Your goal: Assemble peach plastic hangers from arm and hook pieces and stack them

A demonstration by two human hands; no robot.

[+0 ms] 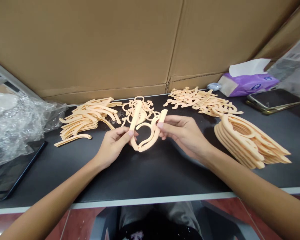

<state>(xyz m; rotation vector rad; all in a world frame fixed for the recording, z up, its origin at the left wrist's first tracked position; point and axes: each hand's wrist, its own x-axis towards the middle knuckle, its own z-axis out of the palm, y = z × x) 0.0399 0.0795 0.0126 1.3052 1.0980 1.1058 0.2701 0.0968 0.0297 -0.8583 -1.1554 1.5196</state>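
Between my two hands, above the black table, is a peach-coloured plastic folding hanger (pixel 147 144), its two arms bent up into a V with a curved hook inside. My left hand (pixel 115 143) pinches the left arm near its lower part. Thumb and fingers of my right hand (pixel 181 133) close on the right arm near its upper end. Just behind the hanger lies a pile of loose hooks (pixel 142 108), partly covered by it. A heap of hanger arms (pixel 87 115) rests to the left, beyond my left hand.
At the right stands a stack of folded hangers (pixel 250 140); behind it lies a pile of small curved pieces (pixel 202 100). A purple tissue pack (pixel 250 83) and a phone (pixel 276 99) are at the back right. Bubble wrap (pixel 17 123) partly covers a tablet (pixel 17 170) at left. Cardboard (pixel 102 43) rises behind.
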